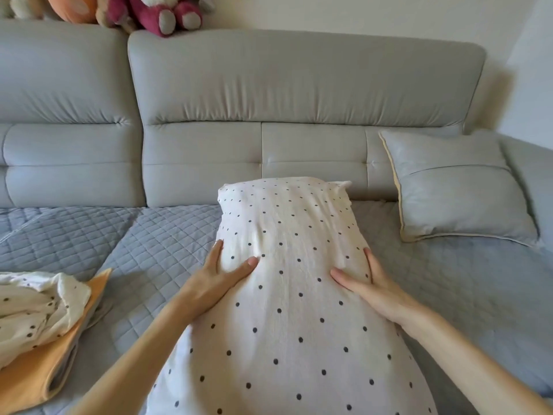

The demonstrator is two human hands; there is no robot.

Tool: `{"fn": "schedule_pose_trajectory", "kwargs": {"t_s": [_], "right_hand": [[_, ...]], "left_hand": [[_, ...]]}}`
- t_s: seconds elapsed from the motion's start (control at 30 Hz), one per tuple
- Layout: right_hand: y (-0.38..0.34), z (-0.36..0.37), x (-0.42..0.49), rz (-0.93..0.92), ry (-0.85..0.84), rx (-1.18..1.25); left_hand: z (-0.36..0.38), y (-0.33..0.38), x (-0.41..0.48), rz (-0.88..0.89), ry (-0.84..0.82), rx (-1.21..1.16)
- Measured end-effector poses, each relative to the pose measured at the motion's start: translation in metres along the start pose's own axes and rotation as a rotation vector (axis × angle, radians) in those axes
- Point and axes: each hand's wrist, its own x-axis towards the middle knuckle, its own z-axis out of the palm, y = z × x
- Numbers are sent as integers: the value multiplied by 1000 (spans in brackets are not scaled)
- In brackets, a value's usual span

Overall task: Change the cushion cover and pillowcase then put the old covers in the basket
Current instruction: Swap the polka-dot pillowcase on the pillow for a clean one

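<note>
Hands, left hand (220, 275) and right hand (369, 284), press flat with straight fingers on the dotted pillow (287, 310) at frame centre, bare quilted sofa cover (155, 250) along both edges.

One dotted pillow (287, 295), one grey cushion (454, 187), one dotted cover (33, 307), one orange cover (39, 375), two hands (214, 277) (369, 284).

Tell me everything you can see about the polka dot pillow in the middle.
The pillow is plump, in a white, soft-looking case with small dark dots. It lies lengthwise on the grey quilted seat cover, far end towards the sofa backrest. The left hand and right hand press flat against its sides, denting the fabric.
</note>
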Motion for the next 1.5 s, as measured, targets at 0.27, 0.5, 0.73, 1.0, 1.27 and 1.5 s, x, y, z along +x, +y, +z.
{"fn": "schedule_pose_trajectory", "kwargs": {"t_s": [0.27,0.5,0.73,1.0,1.27,1.5], "right_hand": [[6,1,-12,-410,743,-277],[-29,-64,-1,-287,729,-402],[68,-47,-41,66,223,-171],[130,-14,-90,15,456,303],[96,-33,-94,5,669,-209],[134,5,-105,252,619,436]], "left_hand": [[33,64,-37,415,567,13],[37,111,-26,416,588,16],[57,-4,-9,22,166,-32],[67,-41,-67,-106,140,-152],[80,-50,-113,106,448,10],[88,-74,-128,79,355,586]]}}
